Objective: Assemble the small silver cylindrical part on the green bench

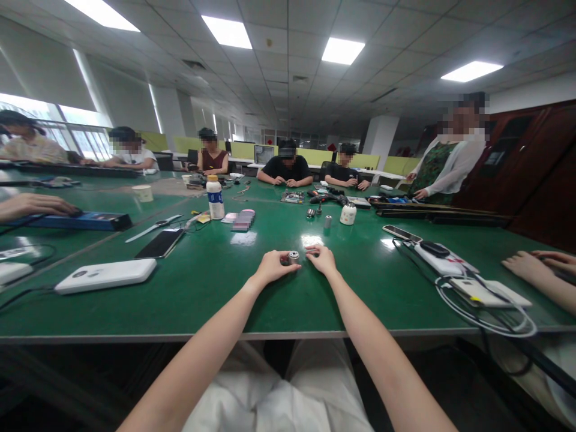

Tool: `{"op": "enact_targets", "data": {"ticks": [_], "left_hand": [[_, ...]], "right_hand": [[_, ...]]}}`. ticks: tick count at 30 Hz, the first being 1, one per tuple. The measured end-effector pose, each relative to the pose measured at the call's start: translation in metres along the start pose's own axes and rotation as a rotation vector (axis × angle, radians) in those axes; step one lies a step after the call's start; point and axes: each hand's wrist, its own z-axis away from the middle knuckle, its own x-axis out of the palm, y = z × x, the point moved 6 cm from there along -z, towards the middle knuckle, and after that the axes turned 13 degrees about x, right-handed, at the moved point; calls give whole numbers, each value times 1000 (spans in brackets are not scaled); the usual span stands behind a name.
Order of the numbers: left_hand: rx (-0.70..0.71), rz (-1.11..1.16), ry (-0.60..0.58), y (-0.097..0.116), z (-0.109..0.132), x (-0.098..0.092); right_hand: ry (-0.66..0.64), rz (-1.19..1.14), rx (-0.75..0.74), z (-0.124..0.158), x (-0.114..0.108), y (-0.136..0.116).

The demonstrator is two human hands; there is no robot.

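My left hand [272, 266] has its thumb and fingers closed around a small silver metal cylinder [294, 258]. The cylinder is upright on the green table, and dark openings show in its top. Just to its right is my right hand [323, 259], apart from the cylinder, with thumb and fingertips drawn close together. Whatever lies between those fingertips is too small to make out. Beyond my hands stand a plain metal cylinder [328, 222], a shiny round metal part [311, 213] and a dark, narrow metal piece [319, 207].
A white jar [348, 214] and a bottle [216, 199] stand farther back. On my left lie a white power bank [106, 276] and a phone [159, 243]. To my right are cabled devices [445, 258] and a white cable coil [488, 327]. Several people work around the table.
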Motion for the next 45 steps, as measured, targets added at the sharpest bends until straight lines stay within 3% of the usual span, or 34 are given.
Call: {"op": "enact_targets", "data": {"ticks": [5,10,14,18,23,29,31,36,41,45], "left_hand": [[6,14,-4,0,0,1],[7,21,-1,-3,0,2],[9,31,1,-4,0,3],[8,39,1,-3,0,3],[1,48,-1,-3,0,3],[7,54,-4,-4,0,4],[4,54,-3,-3,0,3],[-12,54,-2,0,0,2],[-23,53,4,-1,0,2],[-25,57,1,-2,0,2]], "right_hand": [[-12,-106,-92,7,0,-26],[-108,-215,-219,23,10,-60],[-145,-242,-248,32,14,-67],[-101,-249,-223,30,8,-65],[52,-262,-151,27,-7,-60],[-77,-216,-216,30,7,-64],[-43,-185,-204,26,6,-62],[99,-15,-71,8,-8,-34],[72,135,57,0,-9,-4],[49,181,75,0,-6,1]]}}
